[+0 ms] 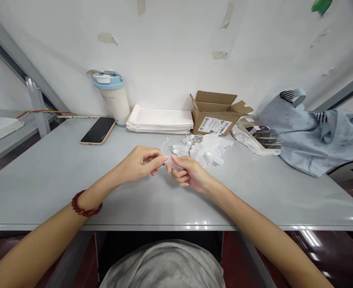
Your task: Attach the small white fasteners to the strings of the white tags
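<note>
My right hand point(186, 171) grips a small translucent white piece point(173, 164), thumb on top and fingers curled beneath. Against its left end, my left hand point(148, 162) is closed in a pinch at a thin white cord point(163, 147), which curves upward from the fingertips. The two hands almost meet above the grey table point(128, 204); exactly how cord and piece join is hidden by the fingers. Just beyond my right hand lies a loose pile of similar white pieces point(208, 148), some with thin cords.
Behind the pile stands an open cardboard box point(214, 114). Left of it are a stack of white envelopes point(161, 119), a tumbler with a blue lid point(113, 96) and a phone point(98, 130). A plastic-wrapped pack point(260, 136) and a light blue cloth bag point(311, 132) sit at right.
</note>
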Demonstrator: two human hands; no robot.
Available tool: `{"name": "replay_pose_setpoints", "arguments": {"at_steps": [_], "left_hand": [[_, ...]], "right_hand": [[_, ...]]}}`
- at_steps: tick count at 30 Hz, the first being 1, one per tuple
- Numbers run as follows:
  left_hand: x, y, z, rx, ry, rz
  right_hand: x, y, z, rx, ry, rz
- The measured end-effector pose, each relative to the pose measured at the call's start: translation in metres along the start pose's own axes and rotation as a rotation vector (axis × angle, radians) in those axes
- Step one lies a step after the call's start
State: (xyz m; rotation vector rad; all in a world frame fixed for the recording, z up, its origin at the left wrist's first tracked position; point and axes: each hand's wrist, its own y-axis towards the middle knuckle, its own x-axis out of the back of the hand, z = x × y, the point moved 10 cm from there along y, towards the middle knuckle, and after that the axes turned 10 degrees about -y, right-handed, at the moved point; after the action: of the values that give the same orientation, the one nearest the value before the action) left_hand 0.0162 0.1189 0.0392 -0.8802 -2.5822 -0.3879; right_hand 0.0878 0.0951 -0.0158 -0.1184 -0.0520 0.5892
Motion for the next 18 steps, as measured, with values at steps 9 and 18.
{"name": "replay_pose_setpoints", "arguments": {"at_steps": [9,18], "left_hand": [[-0.001,0.004,0.013,0.055,-0.108,-0.003],[-0.008,0.003,0.016,0.033,-0.003,0.022]], "right_hand": [[0.006,-0.021,0.049,0.591,-1.311,-0.549],[0.021,-0.012,0.042,0.4,-0.914,-0.377]]}}
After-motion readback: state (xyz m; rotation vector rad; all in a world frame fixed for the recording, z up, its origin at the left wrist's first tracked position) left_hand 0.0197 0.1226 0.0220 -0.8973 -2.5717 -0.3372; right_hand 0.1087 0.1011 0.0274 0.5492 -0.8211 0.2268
